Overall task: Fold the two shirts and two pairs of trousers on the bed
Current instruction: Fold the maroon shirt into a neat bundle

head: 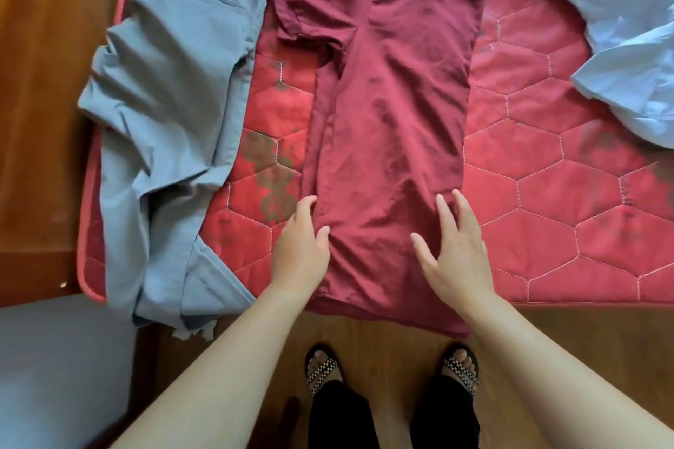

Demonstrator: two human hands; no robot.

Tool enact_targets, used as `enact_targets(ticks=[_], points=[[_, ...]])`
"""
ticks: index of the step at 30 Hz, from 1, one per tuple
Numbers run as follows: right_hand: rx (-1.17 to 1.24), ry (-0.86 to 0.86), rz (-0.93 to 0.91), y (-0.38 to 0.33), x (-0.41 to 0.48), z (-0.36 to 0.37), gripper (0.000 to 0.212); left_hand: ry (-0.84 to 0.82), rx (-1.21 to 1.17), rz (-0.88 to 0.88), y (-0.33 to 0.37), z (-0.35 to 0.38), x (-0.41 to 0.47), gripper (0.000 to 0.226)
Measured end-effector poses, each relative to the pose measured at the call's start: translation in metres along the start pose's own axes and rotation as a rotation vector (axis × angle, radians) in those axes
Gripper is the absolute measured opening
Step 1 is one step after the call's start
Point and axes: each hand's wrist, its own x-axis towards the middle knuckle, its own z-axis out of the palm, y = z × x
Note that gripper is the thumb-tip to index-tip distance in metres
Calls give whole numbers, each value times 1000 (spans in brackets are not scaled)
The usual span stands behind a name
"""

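A maroon shirt (pixel 386 113) lies lengthwise in the middle of the red quilted mattress (pixel 547 193), its right side folded inward and its left sleeve spread out at the top left. Its hem hangs over the near edge. My left hand (pixel 301 251) rests flat at the shirt's lower left edge, fingers apart. On the lower right part of the shirt lies my right hand (pixel 456 248), palm down with fingers spread. Grey trousers (pixel 164 113) lie crumpled along the left edge. A pale blue garment (pixel 627 22) is bunched at the top right.
The mattress sits on a wooden bed frame (pixel 40 120) that shows at the left and along the near edge. My feet in checkered sandals (pixel 322 368) stand on the wooden floor below. A grey surface (pixel 54 357) fills the lower left corner.
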Motion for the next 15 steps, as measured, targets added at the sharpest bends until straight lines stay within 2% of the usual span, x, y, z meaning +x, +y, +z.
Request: enact_targets(ticks=[2,4,7,11,15], points=[[-9,34,-23,-8,0,-1,66,14,-13,38,-15,-9,-7,44],[-67,-22,-61,-15,1,1,62,-23,25,1,-30,-14,-16,46],[-146,-104,-2,-23,2,7,59,-107,141,-57,-42,-17,-21,52],[-101,25,45,-33,23,3,55,-22,187,41,-28,-22,5,52],[-155,19,5,-40,70,2,58,-2,224,118,5,-19,63,56]])
